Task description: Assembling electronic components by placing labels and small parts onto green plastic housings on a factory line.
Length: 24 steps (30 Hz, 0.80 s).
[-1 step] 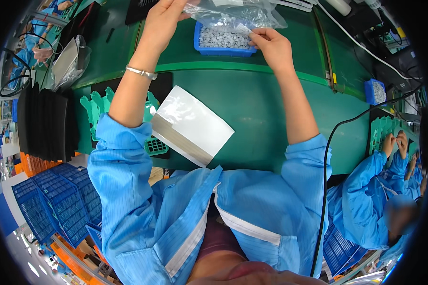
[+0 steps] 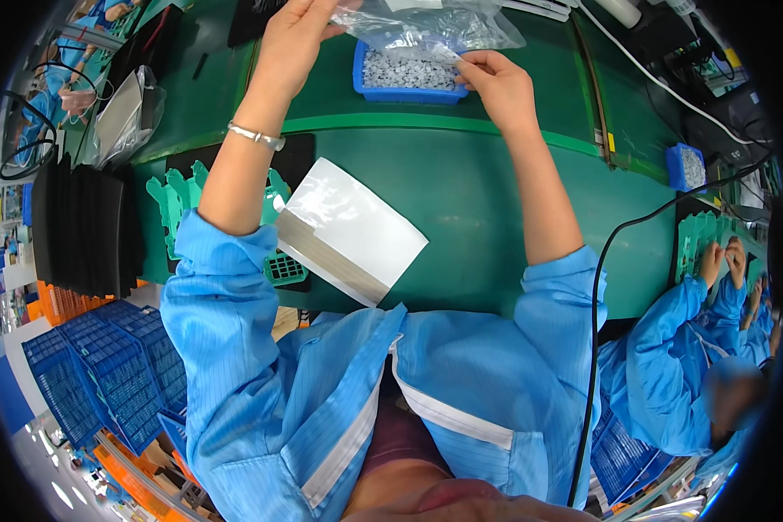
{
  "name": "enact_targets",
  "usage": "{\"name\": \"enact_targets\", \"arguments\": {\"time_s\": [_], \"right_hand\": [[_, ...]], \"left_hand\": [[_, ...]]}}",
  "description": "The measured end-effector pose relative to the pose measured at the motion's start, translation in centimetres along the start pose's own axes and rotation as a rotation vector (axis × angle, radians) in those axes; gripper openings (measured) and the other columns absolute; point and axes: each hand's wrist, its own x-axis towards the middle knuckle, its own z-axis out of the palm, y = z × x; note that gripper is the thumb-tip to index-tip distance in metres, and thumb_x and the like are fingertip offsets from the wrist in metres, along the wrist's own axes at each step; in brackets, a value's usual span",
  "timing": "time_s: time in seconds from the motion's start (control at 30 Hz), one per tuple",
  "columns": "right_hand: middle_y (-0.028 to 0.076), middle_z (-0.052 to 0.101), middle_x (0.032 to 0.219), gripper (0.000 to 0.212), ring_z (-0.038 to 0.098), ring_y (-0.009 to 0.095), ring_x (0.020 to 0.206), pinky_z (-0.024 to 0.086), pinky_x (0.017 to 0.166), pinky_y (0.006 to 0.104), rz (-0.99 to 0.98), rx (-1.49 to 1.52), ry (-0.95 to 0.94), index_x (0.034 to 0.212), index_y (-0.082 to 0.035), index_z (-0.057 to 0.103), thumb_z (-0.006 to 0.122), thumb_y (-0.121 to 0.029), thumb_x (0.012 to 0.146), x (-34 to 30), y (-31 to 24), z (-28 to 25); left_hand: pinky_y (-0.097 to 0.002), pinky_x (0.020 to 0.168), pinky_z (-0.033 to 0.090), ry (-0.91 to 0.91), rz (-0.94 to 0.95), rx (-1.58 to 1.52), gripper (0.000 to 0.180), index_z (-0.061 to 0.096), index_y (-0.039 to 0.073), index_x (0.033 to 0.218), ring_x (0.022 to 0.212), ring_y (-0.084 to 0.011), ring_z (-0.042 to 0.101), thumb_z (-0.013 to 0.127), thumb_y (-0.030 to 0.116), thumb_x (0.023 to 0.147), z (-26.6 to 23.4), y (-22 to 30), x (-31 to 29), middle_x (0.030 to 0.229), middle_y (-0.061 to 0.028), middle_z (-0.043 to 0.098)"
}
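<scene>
A clear plastic bag is stretched out at the far side of the bench, above a blue bin full of small whitish parts. At the bag's left end, my left hand is closed on it, with a bracelet on that wrist. My right hand pinches the bag's lower edge between thumb and fingers, close to the bin's right side. The bag covers the bin's far edge. A white sheet or flat pouch with a grey strip lies on the green bench between my forearms.
Green plastic holders stand beside my left forearm, next to a stack of black sheets. A black cable hangs down past my right arm. At the right, a co-worker's hands are near another green holder.
My left hand has shifted very slightly to the left with the bag. Otherwise the scene looks the same.
</scene>
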Motion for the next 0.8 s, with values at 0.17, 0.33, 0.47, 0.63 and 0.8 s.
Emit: {"name": "enact_targets", "arguments": {"time_s": [0.17,0.33,0.47,0.63,0.8], "right_hand": [[0.005,0.068,0.08,0.022,0.064,0.011,0.074,0.048,0.069,0.0232,-0.047,0.018,-0.033,0.094,-0.002,0.067,0.066,-0.018,0.078,0.1,0.1,-0.4],[0.004,0.068,0.08,0.023,0.063,0.01,0.075,0.048,0.07,0.023,-0.047,0.044,-0.015,0.093,-0.002,0.067,0.066,-0.019,0.078,0.2,0.8,-0.9],[0.003,0.068,0.08,0.021,0.062,0.009,0.076,0.048,0.07,0.0228,-0.001,-0.03,-0.04,0.093,-0.003,0.068,0.066,-0.018,0.078,-0.3,0.0,-0.9],[0.003,0.068,0.081,0.02,0.062,0.009,0.076,0.047,0.069,0.0229,-0.013,0.01,-0.018,0.092,-0.004,0.068,0.067,-0.018,0.079,-0.8,0.9,-1.3],[0.002,0.067,0.079,0.019,0.06,0.008,0.073,0.047,0.067,0.0226,-0.013,-0.003,0.01,0.091,-0.004,0.068,0.068,-0.018,0.078,-0.8,1.7,-1.5]], "left_hand": [[-0.02,0.073,0.045,0.015,0.058,0.213,0.034,0.057,0.002,0.119,0.089,-0.0092,0.059,0.048,0.025,0.096,-0.2,0.9,-0.5,0.102,-0.0035,0.064],[-0.0182,0.073,0.044,-0.017,0.112,0.186,0.033,0.057,0.002,0.119,0.087,-0.0073,0.058,0.049,0.023,0.096,1.2,0.8,-0.3,0.099,-0.0018,0.064],[-0.0188,0.076,0.044,-0.054,0.161,0.32,0.032,0.058,0.002,0.118,0.087,-0.0069,0.057,0.05,0.021,0.095,0.5,0.6,-0.3,0.099,-0.0015,0.063],[-0.0186,0.072,0.043,-0.037,0.158,0.248,0.03,0.059,0.001,0.117,0.084,-0.0045,0.054,0.051,0.02,0.095,1.0,0.9,-1.3,0.095,0.0016,0.063],[-0.0192,0.073,0.043,0.022,0.163,0.309,0.029,0.06,0.002,0.116,0.086,-0.0044,0.054,0.051,0.019,0.095,1.6,2.2,-1.6,0.096,0.0016,0.063]]}}
